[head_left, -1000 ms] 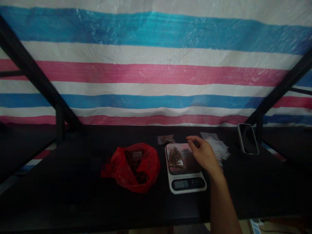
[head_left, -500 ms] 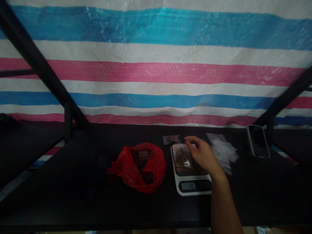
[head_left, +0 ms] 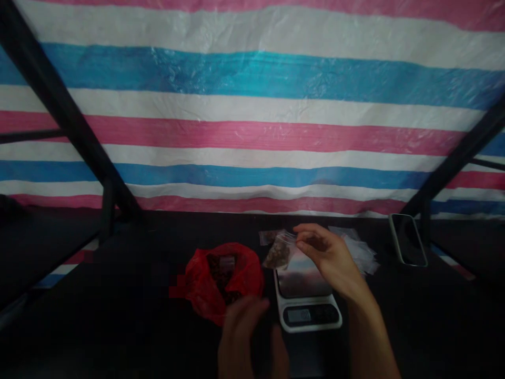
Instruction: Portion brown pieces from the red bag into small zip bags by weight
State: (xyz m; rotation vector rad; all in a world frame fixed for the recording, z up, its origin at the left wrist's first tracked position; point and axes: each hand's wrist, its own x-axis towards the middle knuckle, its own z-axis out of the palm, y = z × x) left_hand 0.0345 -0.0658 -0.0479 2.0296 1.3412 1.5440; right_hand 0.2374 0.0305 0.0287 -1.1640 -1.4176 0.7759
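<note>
My right hand (head_left: pixel 327 252) pinches the top corner of a small clear bag (head_left: pixel 278 251) filled with brown bits and holds it in the air above the left edge of a white digital scale (head_left: pixel 305 297). The scale's pan is bare. My left hand (head_left: pixel 248 339) rises from the bottom edge in front of a red plastic bag (head_left: pixel 224 279) of dark dried pieces; it is blurred, with fingers apart and nothing in it. Another small filled bag (head_left: pixel 268 236) lies behind the scale.
A pile of empty clear bags (head_left: pixel 361 250) lies right of the scale. A phone (head_left: pixel 408 239) rests at the far right of the black table (head_left: pixel 118 316). Black frame bars slant up at both sides. A striped tarp (head_left: pixel 252 131) hangs behind.
My right hand has lifted the small filled bag off the scale pan. My left hand has come into view from below. The camera tilted slightly.
</note>
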